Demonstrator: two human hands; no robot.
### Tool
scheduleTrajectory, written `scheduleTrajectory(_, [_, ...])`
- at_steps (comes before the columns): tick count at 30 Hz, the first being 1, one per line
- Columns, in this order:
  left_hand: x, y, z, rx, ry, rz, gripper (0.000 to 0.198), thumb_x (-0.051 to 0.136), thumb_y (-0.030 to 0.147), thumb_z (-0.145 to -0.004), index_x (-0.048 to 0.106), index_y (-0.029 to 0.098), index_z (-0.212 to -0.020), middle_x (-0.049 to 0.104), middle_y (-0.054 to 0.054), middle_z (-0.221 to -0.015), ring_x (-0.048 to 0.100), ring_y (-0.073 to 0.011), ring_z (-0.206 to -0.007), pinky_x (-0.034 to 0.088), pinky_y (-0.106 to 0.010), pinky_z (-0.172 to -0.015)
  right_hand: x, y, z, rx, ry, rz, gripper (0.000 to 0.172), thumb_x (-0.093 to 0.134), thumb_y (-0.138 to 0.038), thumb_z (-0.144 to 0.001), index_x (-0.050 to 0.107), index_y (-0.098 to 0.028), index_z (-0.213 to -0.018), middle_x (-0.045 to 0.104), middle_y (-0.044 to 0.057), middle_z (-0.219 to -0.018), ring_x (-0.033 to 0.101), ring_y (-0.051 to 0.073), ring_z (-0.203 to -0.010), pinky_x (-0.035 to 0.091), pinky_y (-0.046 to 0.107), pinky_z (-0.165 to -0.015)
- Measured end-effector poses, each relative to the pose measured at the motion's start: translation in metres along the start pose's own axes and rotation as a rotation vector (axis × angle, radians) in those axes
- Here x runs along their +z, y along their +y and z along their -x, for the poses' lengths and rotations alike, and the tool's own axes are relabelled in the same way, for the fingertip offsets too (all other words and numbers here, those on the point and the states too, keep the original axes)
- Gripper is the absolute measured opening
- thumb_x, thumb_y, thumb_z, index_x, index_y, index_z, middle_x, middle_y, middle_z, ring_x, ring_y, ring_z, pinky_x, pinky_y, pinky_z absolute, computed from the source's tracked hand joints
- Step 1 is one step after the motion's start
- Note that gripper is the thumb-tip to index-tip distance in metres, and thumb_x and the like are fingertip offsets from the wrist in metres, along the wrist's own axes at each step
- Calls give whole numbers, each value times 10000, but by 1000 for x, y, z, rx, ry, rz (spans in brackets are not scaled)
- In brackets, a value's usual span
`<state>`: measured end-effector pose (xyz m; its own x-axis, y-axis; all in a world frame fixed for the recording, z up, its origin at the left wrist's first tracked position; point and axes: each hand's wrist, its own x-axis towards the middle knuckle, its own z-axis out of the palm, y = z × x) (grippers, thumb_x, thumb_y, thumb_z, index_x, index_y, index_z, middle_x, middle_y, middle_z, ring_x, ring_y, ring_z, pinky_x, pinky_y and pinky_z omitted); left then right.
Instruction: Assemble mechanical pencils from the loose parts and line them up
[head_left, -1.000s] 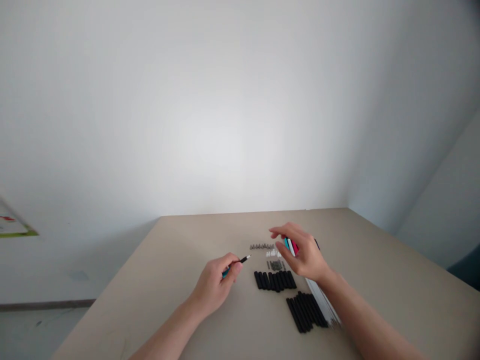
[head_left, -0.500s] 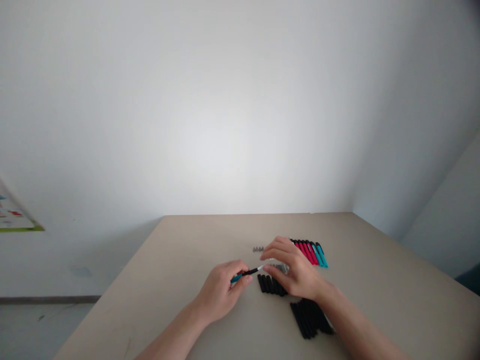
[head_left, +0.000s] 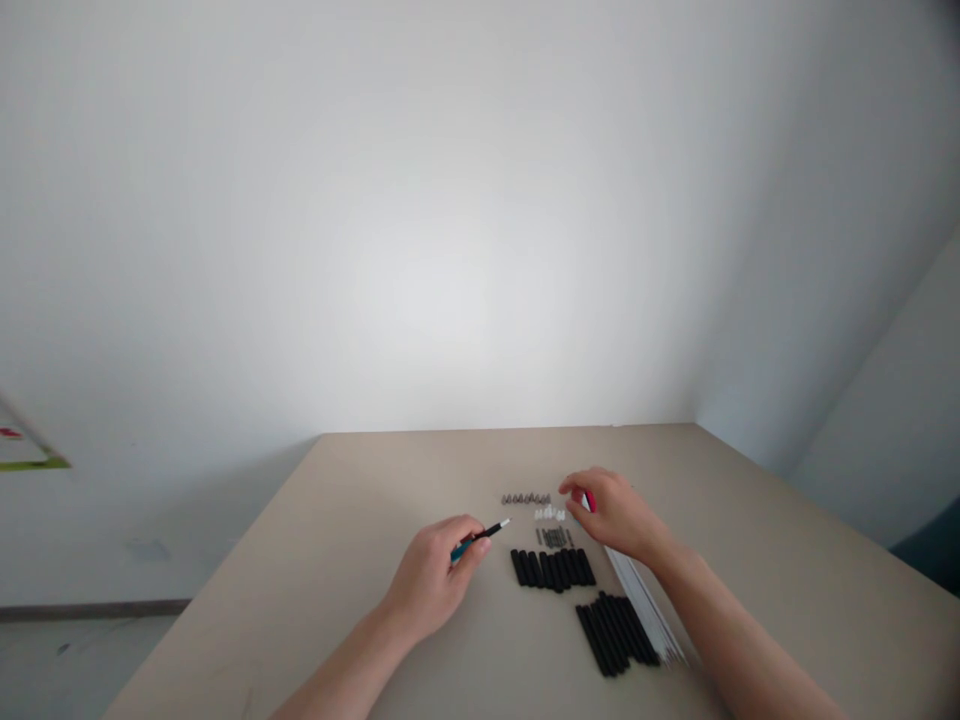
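My left hand [head_left: 439,570] is closed around a partly assembled pen [head_left: 480,538] with a teal barrel, a black grip section and a white tip pointing up and to the right. My right hand [head_left: 611,510] hovers beside a small row of white plastic pieces [head_left: 550,514]. Its thumb and index finger are curved and slightly apart, with nothing visible between them. A bit of a red pen barrel [head_left: 590,501] shows at the right hand, which hides most of what lies behind it.
Metal cone tips [head_left: 526,499] line up at the back. Springs [head_left: 555,538] lie below the white pieces, then short black grips [head_left: 553,569] and longer black tubes [head_left: 617,634]. Thin white refills [head_left: 646,610] run beside my right forearm. A wall rises behind the table [head_left: 337,520].
My right hand has left the pen's tip and moved right, uncovering the small parts and refills. My left hand still holds the pen, whose tip now tilts further upward.
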<state>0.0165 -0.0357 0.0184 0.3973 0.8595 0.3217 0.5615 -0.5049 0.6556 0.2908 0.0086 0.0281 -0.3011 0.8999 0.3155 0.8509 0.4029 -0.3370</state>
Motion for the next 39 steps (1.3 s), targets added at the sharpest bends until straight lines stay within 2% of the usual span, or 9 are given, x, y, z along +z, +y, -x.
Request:
scheduleTrajectory(5, [1,0,0,-3,-21,9,322,405,384,-942,578,179,-765,546,10,-666,469,-131,-614,322,-219,-586,0,-3,1,39,-57,32,197,525,-183,-750,696,-192,-848,690,37,-744,621,205,-768,440,309,-745])
scheduleTrajectory(15, [2,-3,-1,-16,-24,28,348,414,369,-939,604,165,-731,562,10,-646,483,-128,-605,328,-213,-579,-2,-10,2,11,-8,0,195,509,-194,-772,689,-190,-847,678,34,-722,619,186,-726,439,289,-713])
scheduleTrajectory(21, [2,-3,-1,-40,-53,55,392,362,386,-956,660,159,-842,560,5,-643,498,-140,-616,344,-220,-591,0,-13,2,-33,49,-23,210,505,-171,-767,688,-183,-871,674,34,-739,614,188,-747,440,308,-756])
scheduleTrajectory(28, [2,-3,-2,-14,-50,34,376,377,380,-947,609,164,-744,557,0,-658,485,-136,-621,342,-220,-598,3,-9,1,-23,82,-11,236,486,-133,-756,691,-186,-862,674,38,-756,615,192,-771,445,308,-771])
scheduleTrajectory(34, [2,-3,0,-58,-17,70,239,434,362,-920,596,185,-904,514,37,-622,455,-119,-571,317,-208,-553,6,-8,1,21,-12,34,238,510,-101,-722,697,-193,-836,687,33,-749,622,194,-774,442,298,-772])
scheduleTrajectory(39, [3,-5,0,-56,-17,69,230,421,356,-923,574,190,-881,505,39,-622,465,-123,-582,319,-210,-561,7,-10,1,72,-66,59,193,551,-128,-720,698,-190,-829,700,37,-748,632,209,-774,436,310,-772])
